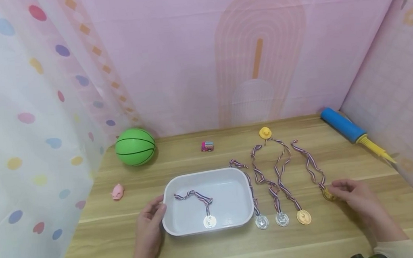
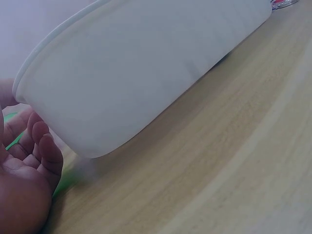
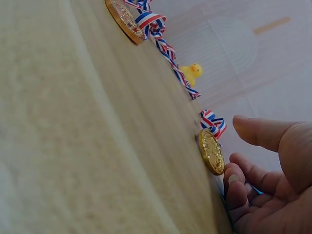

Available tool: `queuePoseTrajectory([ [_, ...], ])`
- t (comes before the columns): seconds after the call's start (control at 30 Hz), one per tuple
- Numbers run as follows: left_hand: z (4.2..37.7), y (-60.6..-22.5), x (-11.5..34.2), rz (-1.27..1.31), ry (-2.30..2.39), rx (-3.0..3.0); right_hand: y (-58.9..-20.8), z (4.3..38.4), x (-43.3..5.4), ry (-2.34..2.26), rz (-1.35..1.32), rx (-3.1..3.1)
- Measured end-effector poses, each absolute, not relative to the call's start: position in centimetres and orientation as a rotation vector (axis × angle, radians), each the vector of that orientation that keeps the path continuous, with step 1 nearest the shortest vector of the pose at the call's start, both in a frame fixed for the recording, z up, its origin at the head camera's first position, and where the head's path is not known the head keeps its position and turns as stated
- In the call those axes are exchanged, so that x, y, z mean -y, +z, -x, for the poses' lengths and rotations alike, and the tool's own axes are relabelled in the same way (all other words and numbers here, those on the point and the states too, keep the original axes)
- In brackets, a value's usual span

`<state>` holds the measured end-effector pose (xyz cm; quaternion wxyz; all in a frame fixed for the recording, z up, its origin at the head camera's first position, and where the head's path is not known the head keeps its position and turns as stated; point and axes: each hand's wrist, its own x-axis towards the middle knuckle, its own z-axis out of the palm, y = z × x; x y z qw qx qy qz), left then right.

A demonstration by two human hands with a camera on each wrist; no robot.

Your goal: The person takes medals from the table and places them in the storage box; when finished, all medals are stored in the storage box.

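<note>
A white tray (image 1: 207,201) holds a silver medal (image 1: 209,221) on a striped ribbon. My left hand (image 1: 150,222) rests against the tray's left end, thumb at the rim; in the left wrist view its fingers lie loosely curled beside the wall. My right hand (image 1: 359,198) reaches a gold medal (image 3: 211,152) with a red, white and blue ribbon. Thumb and fingers are spread apart, with fingertips (image 3: 234,178) right at the medal's edge. Between tray and right hand lie a silver medal (image 1: 262,221), another silver medal (image 1: 282,219) and a gold medal (image 1: 304,217).
Along the back stand a green ball (image 1: 135,146), a small pink toy truck (image 1: 207,146) and a yellow rubber duck (image 1: 265,133). A pink toy pig (image 1: 117,192) sits at the left. A blue and yellow pump (image 1: 352,131) lies at the back right.
</note>
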<state>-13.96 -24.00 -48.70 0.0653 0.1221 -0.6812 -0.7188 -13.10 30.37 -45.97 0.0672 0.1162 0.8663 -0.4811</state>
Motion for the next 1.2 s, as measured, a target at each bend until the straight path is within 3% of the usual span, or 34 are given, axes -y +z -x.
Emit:
queuePoseTrajectory([
  [0.83, 13.9, -48.6, 24.0, -0.36, -2.15, 2.059, -46.8, 14.0, -29.1, -1.066, -0.239, -2.873],
  [1.2, 14.0, -48.9, 24.0, -0.375, -2.142, 2.074, -46.4, 14.0, -30.3, -1.107, -0.247, -2.814],
])
